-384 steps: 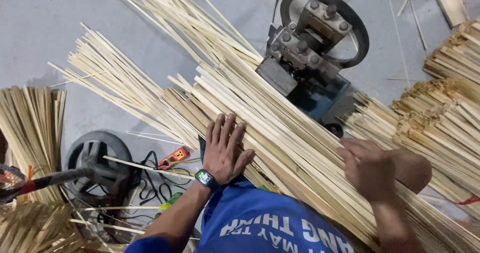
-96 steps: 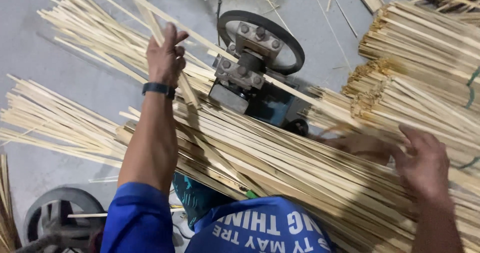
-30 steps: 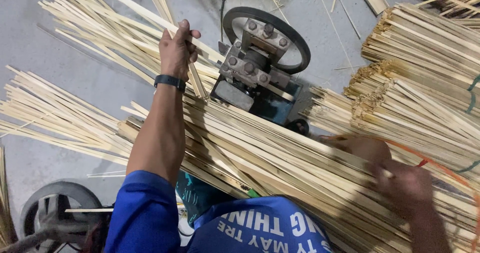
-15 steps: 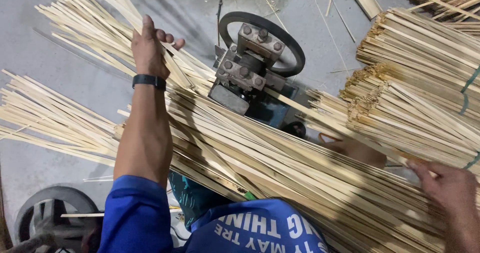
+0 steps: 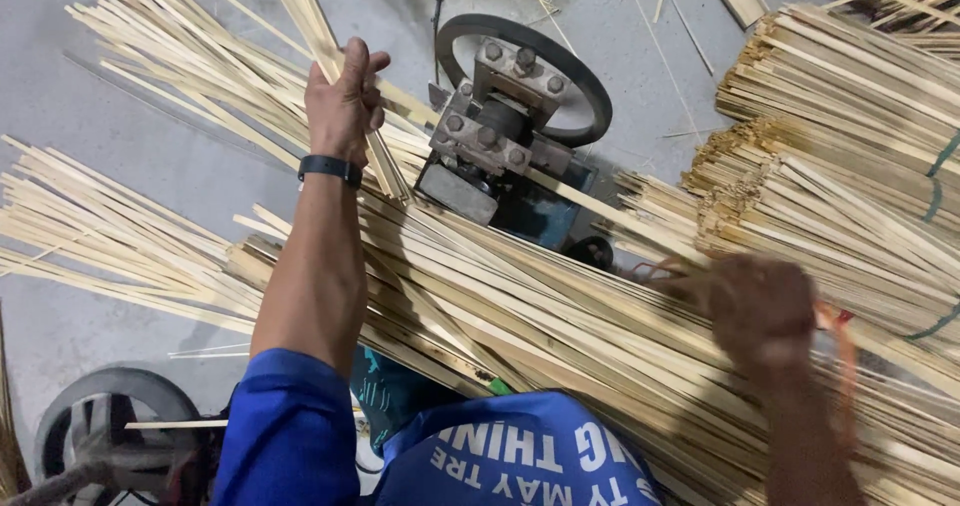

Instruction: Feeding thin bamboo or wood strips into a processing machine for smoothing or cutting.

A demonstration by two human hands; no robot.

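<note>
Head view: no container is showing; pale bamboo slats (image 5: 520, 296) are lying in a loose heap across the person's lap, with tied bundles (image 5: 840, 146) stacked at the right; the left hand (image 5: 343, 106) is gripping a few slats (image 5: 310, 26) just beside the grey roller machine (image 5: 510, 116); the right hand (image 5: 765, 311) is resting blurred on the heap, its grip impossible to tell.

The right hand (image 5: 765, 311) is motion-blurred, its grip unreadable; bamboo strips (image 5: 560, 316) run past the frame's edges.
</note>
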